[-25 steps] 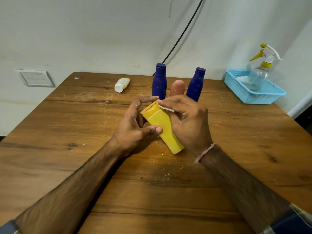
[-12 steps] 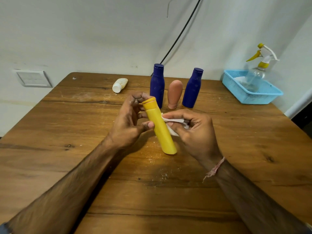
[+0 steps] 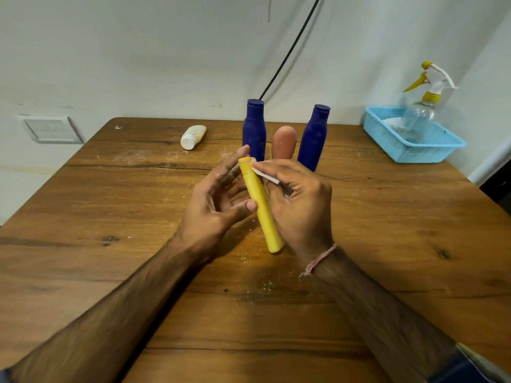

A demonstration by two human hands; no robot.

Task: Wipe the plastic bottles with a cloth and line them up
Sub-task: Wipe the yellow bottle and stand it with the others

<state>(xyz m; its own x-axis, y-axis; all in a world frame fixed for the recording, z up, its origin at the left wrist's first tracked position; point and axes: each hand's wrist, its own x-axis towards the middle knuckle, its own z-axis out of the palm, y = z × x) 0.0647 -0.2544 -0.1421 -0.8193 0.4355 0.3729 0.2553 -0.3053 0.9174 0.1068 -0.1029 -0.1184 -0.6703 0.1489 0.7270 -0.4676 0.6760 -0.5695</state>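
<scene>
Hands met over the middle of the wooden table [image 3: 110, 266], with the yellow bottle [image 3: 261, 205] tilted between them, cap end up and away, base toward the person and close above the tabletop. The left hand [image 3: 213, 208] was loosely open beside it, thumb tip pressed to the bottle's side and fingers spread behind the neck. The right hand [image 3: 300, 208] curled round the bottle's other side, pinching a white cloth [image 3: 265, 175] against the upper part just under the cap. Most of that cloth was buried in the palm, so only a narrow edge showed.

Behind the hands stood two dark blue bottles [image 3: 254, 131], well apart, with a brown bottle [image 3: 284, 142] between them, its lower part hidden by the right hand. A small white bottle [image 3: 193, 136] lay on its side farther left. No label or writing could be read on any of them. A clear spray bottle [image 3: 420, 114] sat in the blue basket [image 3: 431, 153] at the far right corner.
</scene>
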